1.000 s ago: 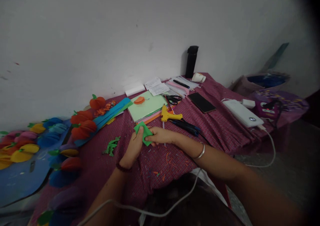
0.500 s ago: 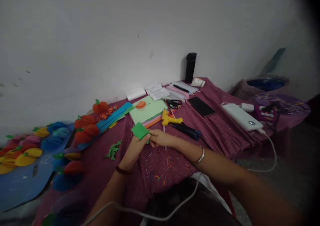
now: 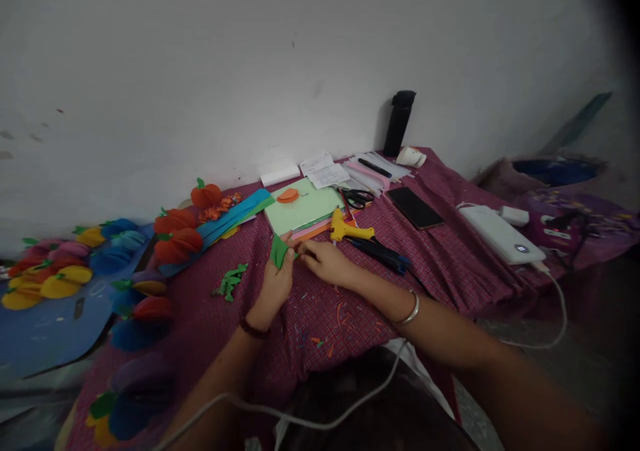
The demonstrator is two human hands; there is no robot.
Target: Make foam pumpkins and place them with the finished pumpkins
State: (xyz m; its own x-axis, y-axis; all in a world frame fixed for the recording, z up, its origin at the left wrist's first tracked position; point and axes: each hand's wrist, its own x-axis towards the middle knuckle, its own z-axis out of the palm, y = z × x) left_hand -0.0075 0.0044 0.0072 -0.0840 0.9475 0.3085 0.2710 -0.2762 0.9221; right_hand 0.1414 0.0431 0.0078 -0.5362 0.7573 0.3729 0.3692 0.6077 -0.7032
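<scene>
My left hand is closed around a small folded piece of green paper, which sticks up past the fingers. Close against it on the right, my right hand pinches at the paper's edge, where a bit of green shows by the fingertips. The fingers partly hide the exact hold. Left of my left hand lies a small heap of green paper leaves. Beyond my right hand rests a yellow glue gun, with dark-handled pliers or a similar tool beside it.
Paper pumpkins and blue strips lie left. Behind are coloured sheets, scissors, a phone, a black bottle and a paper cup. A power bank stands right; a white cable crosses in front.
The green paper has turned from lying flat to a steeper, narrower angle in my left hand. My right hand has shifted slightly up and its fingers have drawn toward the paper's edge. The view has shifted slightly.
</scene>
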